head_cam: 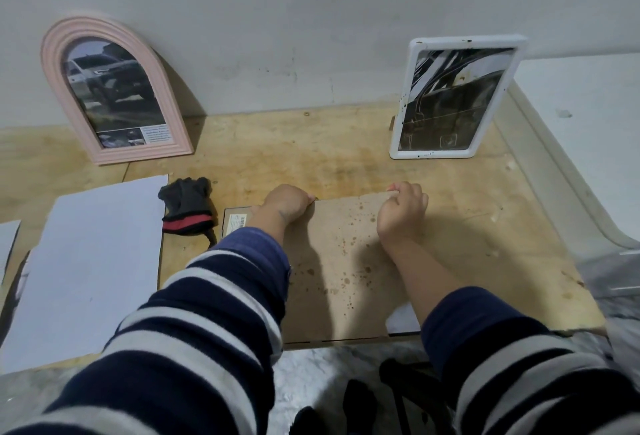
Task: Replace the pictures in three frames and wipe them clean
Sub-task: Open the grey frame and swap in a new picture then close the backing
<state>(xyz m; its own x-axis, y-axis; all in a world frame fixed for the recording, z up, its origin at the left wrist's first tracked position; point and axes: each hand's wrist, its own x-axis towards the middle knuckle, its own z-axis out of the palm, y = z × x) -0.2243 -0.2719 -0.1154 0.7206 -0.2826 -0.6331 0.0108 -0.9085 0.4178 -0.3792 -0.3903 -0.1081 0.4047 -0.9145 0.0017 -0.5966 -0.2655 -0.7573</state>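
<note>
A third frame point(239, 223) lies face down near the middle of the worktop point(346, 157), running from the front edge toward the wall, with its brown backing board point(339, 261) uppermost and speckled with dark spots. The board's long axis runs away from the person, front to back. Both hands sit at its far end: the left hand point(285, 204) at the far left corner, the right hand point(401, 209) at the far right corner. On each, the fingers are curled over the far edge, pinching the board. That far edge looks slightly raised off the frame beneath it, whose dark rim and a barcode label show just left of the left wrist. So the board lies under and toward the person from the fingers, and a lift would most likely hinge it up from the far edge toward the front; neither hand is clearly nearer, as they share the edge.

A pink arched frame point(114, 88) leans on the wall at the back left, a white rectangular frame point(453, 98) at the back right, both holding pictures. White sheets point(93, 261) lie at the left edge, and a dark glove point(187, 206) sits between them and the face-down frame.
</note>
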